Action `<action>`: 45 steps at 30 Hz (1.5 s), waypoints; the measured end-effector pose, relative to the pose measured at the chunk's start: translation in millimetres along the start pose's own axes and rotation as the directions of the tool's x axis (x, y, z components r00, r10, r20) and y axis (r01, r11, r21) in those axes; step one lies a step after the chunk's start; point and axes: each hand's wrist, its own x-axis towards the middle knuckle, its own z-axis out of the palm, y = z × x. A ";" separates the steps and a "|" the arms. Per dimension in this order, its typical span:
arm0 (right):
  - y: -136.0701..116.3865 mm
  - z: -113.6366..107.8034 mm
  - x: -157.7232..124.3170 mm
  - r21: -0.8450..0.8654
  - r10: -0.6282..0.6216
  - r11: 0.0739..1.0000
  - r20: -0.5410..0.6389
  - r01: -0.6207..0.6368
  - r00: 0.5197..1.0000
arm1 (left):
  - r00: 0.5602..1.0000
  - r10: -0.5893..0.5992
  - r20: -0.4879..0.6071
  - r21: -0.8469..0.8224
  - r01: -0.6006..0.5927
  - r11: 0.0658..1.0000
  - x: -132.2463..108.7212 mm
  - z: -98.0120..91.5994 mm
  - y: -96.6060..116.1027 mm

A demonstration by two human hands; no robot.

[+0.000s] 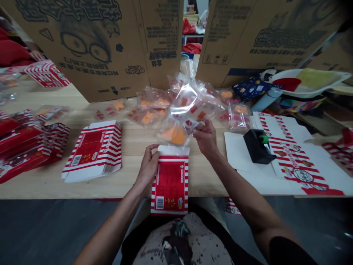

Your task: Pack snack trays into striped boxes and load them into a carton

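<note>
My left hand (pixel 149 163) grips the upper left side of a red-and-white striped box (pixel 171 184), which lies at the table's front edge with its white end flap pointing away from me. Closed on a clear plastic packet (pixel 174 134), my right hand (pixel 205 138) is just above and right of that flap. Orange and red pieces show through the packet, which is blurred. Beyond it, more clear packets (pixel 149 116) with similar orange and red pieces lie heaped across the table.
Flattened striped boxes (pixel 103 147) are stacked on the left, beside red boxes (pixel 24 143). On the right, a black tape dispenser (pixel 257 147) stands on flat printed cartons (pixel 298 154). Large cardboard panels (pixel 118 48) rise behind. A person's red sleeve (pixel 13 48) shows at far left.
</note>
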 end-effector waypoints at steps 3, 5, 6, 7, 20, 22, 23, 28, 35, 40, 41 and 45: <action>-0.1 17.2 5.8 0.120 -0.062 0.991 0.015 0.060 0.998 | 1.000 -0.030 0.003 -0.021 0.030 0.999 -2.3 3.5 6.5; 4.3 18.5 0.9 0.164 -0.019 0.986 0.083 0.005 0.996 | 0.999 -0.041 -0.020 -0.060 0.040 0.997 -3.4 1.0 8.7; 7.0 16.0 -3.6 0.161 0.018 0.986 0.111 -0.036 0.994 | 0.998 -0.045 -0.032 -0.072 0.043 0.996 -4.0 -1.4 8.2; 9.3 11.8 -8.5 0.146 0.056 0.987 0.128 -0.074 0.990 | 0.998 -0.045 -0.053 -0.077 0.040 0.996 -4.6 -4.1 6.5; -30.1 -48.1 9.7 -0.109 0.396 0.917 0.361 -0.384 0.844 | 0.931 0.349 0.105 0.245 -0.365 0.898 -12.5 -10.0 -8.9; -31.1 -47.7 10.3 -0.146 0.433 0.900 0.397 -0.411 0.809 | 0.938 0.328 0.111 0.163 -0.343 0.925 -12.3 -8.6 -8.8; -31.0 -46.1 10.2 -0.167 0.442 0.896 0.414 -0.411 0.796 | 0.940 0.321 0.117 0.128 -0.334 0.934 -11.7 -8.1 -9.1; -40.9 -32.6 14.6 -0.264 0.359 0.932 0.585 -0.248 0.727 | 0.944 0.278 0.177 0.089 -0.296 0.951 -6.0 -10.7 -10.7; -64.6 -12.6 30.8 -0.204 -0.014 0.973 0.428 0.112 0.903 | 0.939 0.280 0.198 -0.019 -0.282 0.959 -7.1 -15.4 -6.3; -40.7 -11.9 13.8 -0.273 0.246 0.957 0.602 -0.094 0.759 | 0.952 0.229 0.205 -0.164 -0.197 0.967 -11.1 -18.4 -4.2; -35.0 -13.2 9.3 -0.288 0.269 0.952 0.629 -0.104 0.729 | 0.952 0.228 0.205 -0.162 -0.197 0.967 -11.4 -19.7 -4.3; -20.4 -17.4 -1.8 -0.333 0.203 0.942 0.664 0.041 0.720 | 0.945 0.219 0.242 -0.112 -0.197 0.974 -11.5 -25.5 -3.2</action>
